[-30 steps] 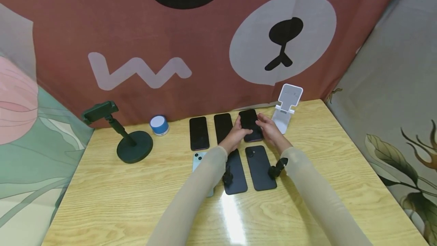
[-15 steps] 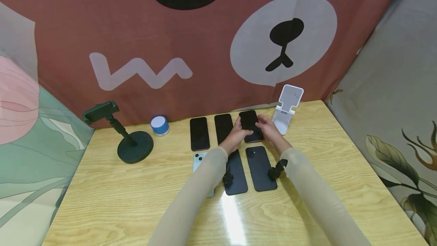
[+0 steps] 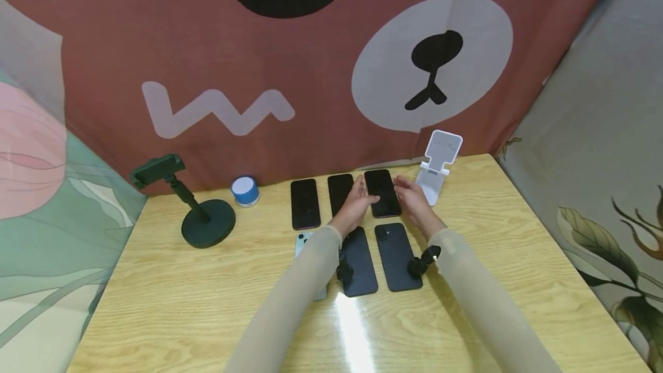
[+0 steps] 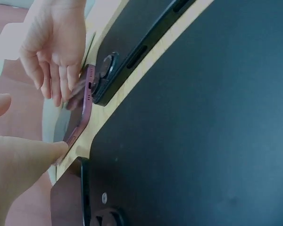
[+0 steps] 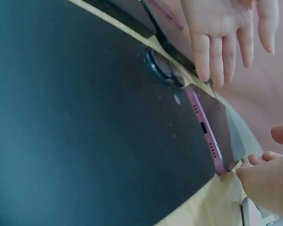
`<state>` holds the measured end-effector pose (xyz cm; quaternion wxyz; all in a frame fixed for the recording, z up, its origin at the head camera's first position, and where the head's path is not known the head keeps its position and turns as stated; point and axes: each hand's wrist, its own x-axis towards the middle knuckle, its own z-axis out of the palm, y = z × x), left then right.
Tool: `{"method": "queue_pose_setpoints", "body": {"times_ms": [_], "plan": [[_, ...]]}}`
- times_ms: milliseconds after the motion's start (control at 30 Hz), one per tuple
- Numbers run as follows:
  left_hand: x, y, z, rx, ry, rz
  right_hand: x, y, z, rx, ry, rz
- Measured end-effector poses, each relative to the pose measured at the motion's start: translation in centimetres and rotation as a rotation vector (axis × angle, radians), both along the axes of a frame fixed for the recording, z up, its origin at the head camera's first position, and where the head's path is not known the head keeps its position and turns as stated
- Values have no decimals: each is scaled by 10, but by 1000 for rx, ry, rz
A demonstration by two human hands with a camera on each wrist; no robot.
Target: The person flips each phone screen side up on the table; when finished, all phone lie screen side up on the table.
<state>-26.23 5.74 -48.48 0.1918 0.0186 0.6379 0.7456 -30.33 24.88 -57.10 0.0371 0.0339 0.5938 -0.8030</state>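
Note:
In the head view a dark-screened phone (image 3: pixel 383 193) lies at the back right of the phone group; its pink bottom edge shows in both wrist views. My left hand (image 3: pixel 354 209) is at its left side, fingers extended and thumb reaching over its lower left edge. To the right of the phone is my right hand (image 3: pixel 416 200), its fingers straight and a small gap from the phone's side. In the right wrist view the left hand (image 5: pixel 221 40) shows its palm with fingers straight. Below lie a dark phone (image 3: pixel 397 258) and another dark phone (image 3: pixel 361 263), backs up.
Two more phones, a middle phone (image 3: pixel 339 189) and a left phone (image 3: pixel 305 205), lie screen up in the back row. A light blue phone (image 3: pixel 320 292) is partly under my left sleeve. Around them stand a white phone stand (image 3: pixel 440 157), blue-white cylinder (image 3: pixel 245 191) and dark green stand (image 3: pixel 209 223).
My right hand has drawn off the phone to the right, thumb now clear of its screen. The left hand has shifted slightly left. The phone stays in its place; the head view tilts slightly.

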Motion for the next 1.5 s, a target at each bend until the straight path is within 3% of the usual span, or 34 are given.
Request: {"method": "queue_pose_setpoints", "body": {"times_ms": [33, 100, 167, 233, 333, 433, 500, 633, 800, 900, 1067, 1233, 1500], "plan": [[1, -2, 1, 11, 5, 3, -6, 5, -12, -42, 31, 6], [3, -6, 4, 35, 10, 4, -2, 3, -4, -17, 2, -17], [7, -12, 8, 63, 20, -8, 10, -5, 13, 2, 32, -18], [12, -19, 13, 114, 27, -29, 28, -18, 45, 35, 13, -26], [21, -32, 20, 197, 44, -89, 48, -30, 78, 65, 16, 27], [32, -49, 28, 246, 61, -147, 59, -37, 92, 28, 11, 105], [39, -62, 31, 231, 77, -183, 66, -43, 97, 8, 12, 149], [52, -89, 33, 177, 109, -225, 80, -56, 101, -31, 35, 233], [67, -125, 32, 124, 162, -209, 97, -74, 104, -54, 67, 314], [76, -146, 32, 35, 165, -202, 107, -84, 105, -79, 50, 342], [91, -180, 27, -110, 118, -203, 123, -100, 106, -6, 22, 418], [102, -206, 19, -177, 76, -136, 134, -115, 104, 46, -11, 473], [117, -213, 9, -243, -23, -59, 151, -133, 97, 103, -9, 534]]}}
